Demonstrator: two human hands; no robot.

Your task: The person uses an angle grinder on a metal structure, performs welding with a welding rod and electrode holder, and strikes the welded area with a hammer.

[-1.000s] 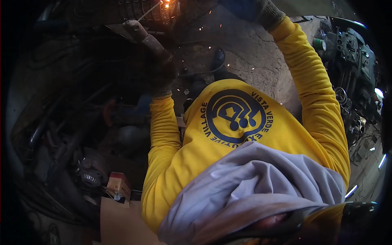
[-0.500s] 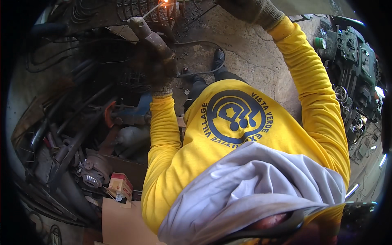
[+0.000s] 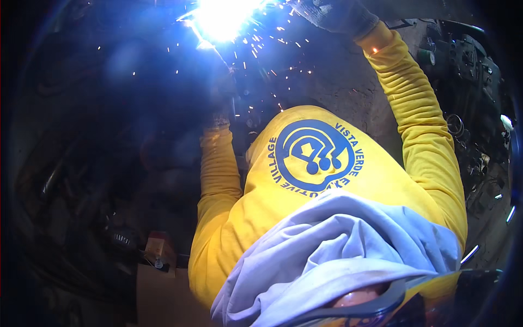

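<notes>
A blinding white-blue welding arc (image 3: 224,17) burns at the top edge, throwing orange sparks to the right and downward. From it a thin welding rod (image 3: 218,54) runs down to the electrode holder (image 3: 227,72), a dim shape in the glare. My gloved left hand (image 3: 219,101) is closed round that holder, mostly lost in shadow and haze. To the right of the arc, my gloved right hand (image 3: 338,15) is at the top edge with its fingers curled, partly cut off by the frame. What it grips is hidden, and the glare covers the metal being welded.
Dark machine parts (image 3: 471,71) stand at the right. A small red and white box (image 3: 159,246) sits by a brown cardboard sheet (image 3: 163,294) at the lower left. Scrap metal on the left is nearly black now. Concrete floor (image 3: 354,92) shows beyond my yellow shirt.
The small orange glow at the rod's tip has become a bright arc with flying sparks. Surroundings have darkened in the picture. Both arms stay in nearly the same place.
</notes>
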